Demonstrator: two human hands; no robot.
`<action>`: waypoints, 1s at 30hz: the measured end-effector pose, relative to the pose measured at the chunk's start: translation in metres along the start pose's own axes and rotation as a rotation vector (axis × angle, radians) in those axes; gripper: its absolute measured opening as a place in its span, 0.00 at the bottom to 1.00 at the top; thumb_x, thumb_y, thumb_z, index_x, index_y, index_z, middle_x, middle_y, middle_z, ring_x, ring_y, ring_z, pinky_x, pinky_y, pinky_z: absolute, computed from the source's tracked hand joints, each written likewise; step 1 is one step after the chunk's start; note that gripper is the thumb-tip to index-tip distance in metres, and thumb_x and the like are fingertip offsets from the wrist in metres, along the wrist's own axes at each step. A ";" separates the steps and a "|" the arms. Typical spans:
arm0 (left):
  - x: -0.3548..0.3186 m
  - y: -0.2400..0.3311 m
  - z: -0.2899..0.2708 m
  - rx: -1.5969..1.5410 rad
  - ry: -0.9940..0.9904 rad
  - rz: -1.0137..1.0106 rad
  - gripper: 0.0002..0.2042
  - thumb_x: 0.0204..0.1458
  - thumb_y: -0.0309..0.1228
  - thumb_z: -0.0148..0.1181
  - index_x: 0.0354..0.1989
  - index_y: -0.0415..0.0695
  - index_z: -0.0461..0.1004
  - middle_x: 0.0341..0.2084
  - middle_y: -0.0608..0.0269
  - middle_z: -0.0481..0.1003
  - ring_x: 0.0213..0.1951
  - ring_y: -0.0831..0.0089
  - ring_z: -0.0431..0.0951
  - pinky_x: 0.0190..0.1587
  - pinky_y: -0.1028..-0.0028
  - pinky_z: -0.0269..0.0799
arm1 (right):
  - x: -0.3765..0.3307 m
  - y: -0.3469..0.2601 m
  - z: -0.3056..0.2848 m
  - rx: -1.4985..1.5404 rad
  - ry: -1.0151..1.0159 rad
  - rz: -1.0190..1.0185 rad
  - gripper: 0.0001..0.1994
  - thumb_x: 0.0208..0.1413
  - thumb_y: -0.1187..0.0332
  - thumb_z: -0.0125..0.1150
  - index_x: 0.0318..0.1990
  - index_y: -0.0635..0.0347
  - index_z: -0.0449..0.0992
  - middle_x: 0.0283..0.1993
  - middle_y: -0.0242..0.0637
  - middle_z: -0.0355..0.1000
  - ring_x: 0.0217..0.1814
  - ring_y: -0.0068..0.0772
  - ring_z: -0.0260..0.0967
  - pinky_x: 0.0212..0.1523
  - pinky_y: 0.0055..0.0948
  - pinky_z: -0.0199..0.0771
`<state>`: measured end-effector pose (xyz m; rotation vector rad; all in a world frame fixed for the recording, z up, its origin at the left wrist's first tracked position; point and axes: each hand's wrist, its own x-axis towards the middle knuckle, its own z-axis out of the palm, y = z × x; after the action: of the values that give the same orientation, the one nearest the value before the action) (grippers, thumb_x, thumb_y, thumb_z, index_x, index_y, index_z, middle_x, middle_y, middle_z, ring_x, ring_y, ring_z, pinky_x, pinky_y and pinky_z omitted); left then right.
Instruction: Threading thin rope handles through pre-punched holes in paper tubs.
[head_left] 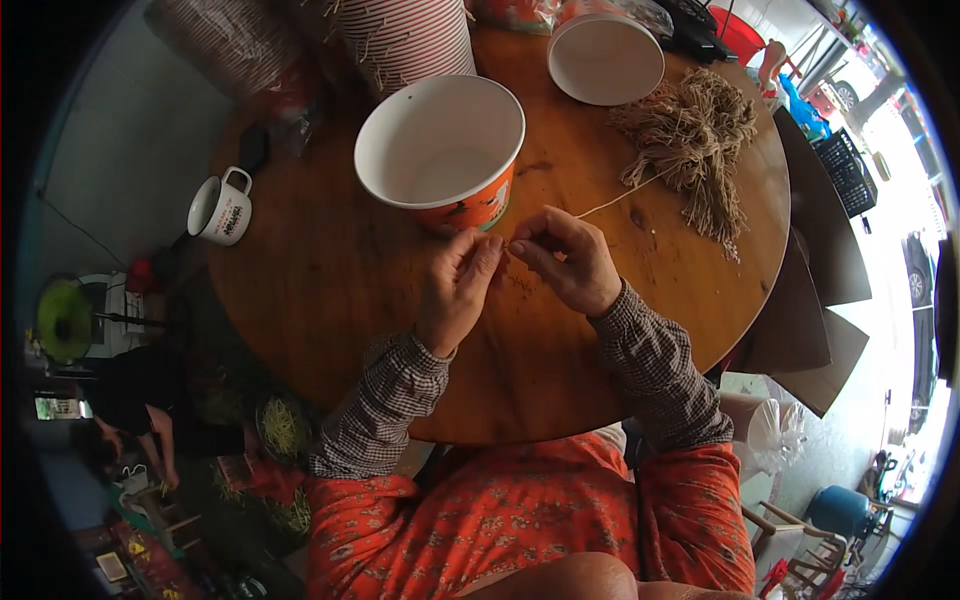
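Over the middle of the round wooden table [400, 370], my hands meet fingertip to fingertip. My right hand [572, 258] pinches a thin tan cord [625, 195], which runs from behind its fingers to a tangled bundle of cords [700, 130] at the right. My left hand [460, 285] is closed in a pinch against the right fingertips; the tiny thing between them is too small to make out. Just beyond my hands stands a large paper bucket [490, 205], white inside and orange outside, its mouth up. Neither hand grips the bucket.
A tall stack of paper buckets [405, 45] rises at the back, beside another stack [225, 45]. A round white container [605, 60] lies right of them. A white mug [220, 210] stands at the left edge. Cardboard flaps [800, 300] border the right. Another person [150, 400] bends at far left.
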<state>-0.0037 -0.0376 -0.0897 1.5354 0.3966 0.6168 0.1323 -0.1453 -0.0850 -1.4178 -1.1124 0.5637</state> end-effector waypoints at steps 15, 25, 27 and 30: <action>0.003 -0.008 -0.008 0.402 0.072 0.269 0.06 0.59 0.27 0.55 0.33 0.38 0.69 0.21 0.66 0.69 0.23 0.80 0.67 0.27 0.79 0.65 | 0.000 -0.004 0.000 -0.234 0.008 -0.158 0.06 0.51 0.74 0.62 0.35 0.63 0.73 0.31 0.37 0.69 0.28 0.30 0.69 0.30 0.26 0.70; 0.007 -0.014 -0.004 0.496 0.141 0.470 0.02 0.56 0.21 0.55 0.35 0.38 0.68 0.31 0.57 0.71 0.34 0.64 0.73 0.39 0.71 0.70 | -0.001 0.003 0.006 -0.124 0.107 -0.130 0.04 0.52 0.74 0.63 0.34 0.62 0.74 0.25 0.31 0.70 0.24 0.20 0.65 0.27 0.22 0.67; 0.010 -0.014 -0.003 0.619 0.164 0.577 0.03 0.54 0.20 0.56 0.35 0.37 0.69 0.31 0.55 0.72 0.34 0.60 0.74 0.40 0.68 0.71 | -0.001 0.000 0.004 -0.123 0.095 -0.114 0.05 0.51 0.73 0.63 0.35 0.62 0.74 0.24 0.34 0.69 0.23 0.23 0.66 0.27 0.23 0.68; 0.011 -0.007 -0.002 0.724 0.169 0.694 0.03 0.54 0.20 0.56 0.36 0.37 0.70 0.31 0.54 0.72 0.35 0.58 0.74 0.40 0.67 0.71 | -0.002 -0.003 0.003 -0.142 0.080 -0.106 0.06 0.51 0.72 0.62 0.35 0.63 0.73 0.23 0.37 0.69 0.22 0.27 0.67 0.27 0.25 0.70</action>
<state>0.0046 -0.0291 -0.0956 2.3511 0.2068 1.2371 0.1286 -0.1458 -0.0833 -1.4804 -1.1744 0.3547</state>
